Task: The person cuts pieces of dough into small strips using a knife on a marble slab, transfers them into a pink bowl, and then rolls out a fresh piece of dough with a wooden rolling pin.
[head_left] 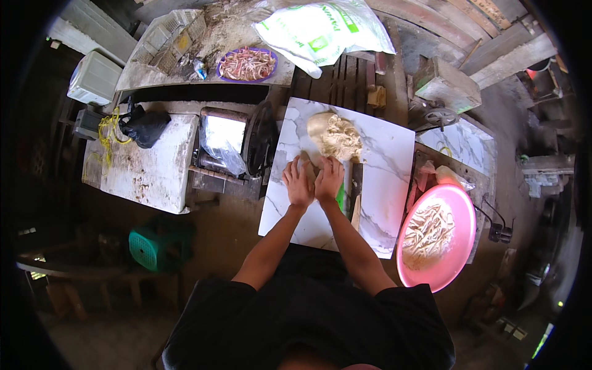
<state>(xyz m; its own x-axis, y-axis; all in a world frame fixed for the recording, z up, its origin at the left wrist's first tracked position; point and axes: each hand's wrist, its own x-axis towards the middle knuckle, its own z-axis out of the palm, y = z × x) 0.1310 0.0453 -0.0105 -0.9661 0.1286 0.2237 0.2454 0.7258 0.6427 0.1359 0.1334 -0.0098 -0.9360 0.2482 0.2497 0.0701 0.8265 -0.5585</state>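
Note:
A large lump of pale tan dough (pixel 339 137) with a rough, torn right side sits on a white marble-patterned board (pixel 385 179). Just in front of it lies a smaller piece of dough (pixel 306 159), partly covered by my fingers. My left hand (pixel 298 184) rests on its left part, palm down and fingers stretched out. Close beside it, my right hand (pixel 328 179) lies palm down too, fingers extended over the dough's right part. Right of that hand are a long dark blade with a wooden handle (pixel 356 213) and a bright green object (pixel 340 196), partly hidden.
A pink basin (pixel 468 246) of floured dough strips stands at right. Left is a roller machine (pixel 223 139) with a wheel, beside a stained white table (pixel 148 166) bearing a black bag (pixel 145 125). Behind are a purple tray (pixel 274 71) of reddish strips and a white sack (pixel 320 34).

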